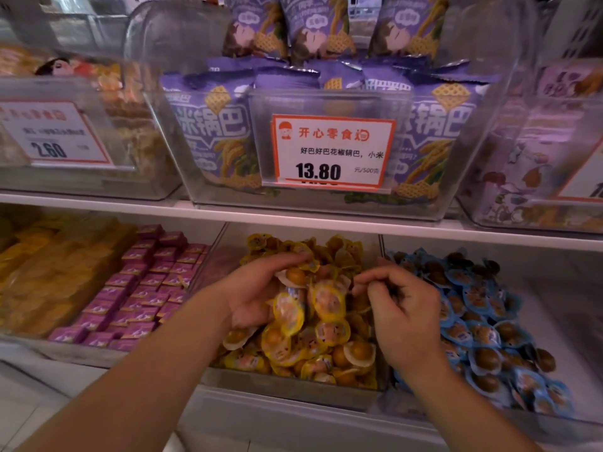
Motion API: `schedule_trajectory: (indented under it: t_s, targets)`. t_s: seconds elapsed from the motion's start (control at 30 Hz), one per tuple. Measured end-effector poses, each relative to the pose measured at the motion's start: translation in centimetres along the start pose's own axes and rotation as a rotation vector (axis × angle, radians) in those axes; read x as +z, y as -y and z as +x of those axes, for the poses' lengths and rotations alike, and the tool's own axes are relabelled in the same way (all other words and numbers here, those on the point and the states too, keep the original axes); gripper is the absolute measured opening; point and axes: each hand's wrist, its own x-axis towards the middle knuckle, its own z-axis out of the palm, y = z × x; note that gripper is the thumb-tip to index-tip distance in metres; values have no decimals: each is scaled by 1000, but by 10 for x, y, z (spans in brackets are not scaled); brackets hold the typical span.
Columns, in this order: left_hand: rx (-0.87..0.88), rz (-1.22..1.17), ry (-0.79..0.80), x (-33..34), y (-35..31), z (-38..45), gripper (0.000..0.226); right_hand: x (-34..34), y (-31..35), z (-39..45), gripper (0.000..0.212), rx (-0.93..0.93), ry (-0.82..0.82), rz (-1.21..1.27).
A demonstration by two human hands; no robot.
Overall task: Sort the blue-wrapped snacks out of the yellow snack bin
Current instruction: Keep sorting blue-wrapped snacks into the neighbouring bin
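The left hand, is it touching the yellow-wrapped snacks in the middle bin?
Touching. The head view shows the left hand with its fingers curled round a cluster of yellow-wrapped snacks, lifted above the pile in the middle bin.

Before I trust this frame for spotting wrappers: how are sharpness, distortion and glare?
Head view: the price card reads sharply; edges smear, as on the blue snacks; wide-angle bending curves the shelf; soft glare clouds the clear bins; both the left hand and the right hand look slightly blurred.
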Motion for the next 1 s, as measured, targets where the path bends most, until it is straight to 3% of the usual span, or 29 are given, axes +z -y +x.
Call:
schedule_trajectory:
  t_s: [0.17,0.27,0.43,0.57,0.73,0.87,1.0]
  targets:
    - [119,284,-200,2,15,-37,31,-1,1,2,22,-15,57,-67]
    - [310,436,-292,1,28,-53,6,-2,5,4,21,-36,119,-207]
    - [469,784,-363,-10,35,-48,46,-5,18,14,25,-307,391,-696]
    - [609,1130,-542,-13,39,-35,52,18,22,22,40,-260,733,-1008]
    - [596,1446,-602,-22,43,-46,52,51,5,33,57,-91,929,-1171]
    - [545,1402,-563,-22,43,-49,60,72,-9,34,58,-7,1049,-1177]
    - [471,1452,-625,-25,43,-44,76,69,-12,36,50,80,1002,-1199]
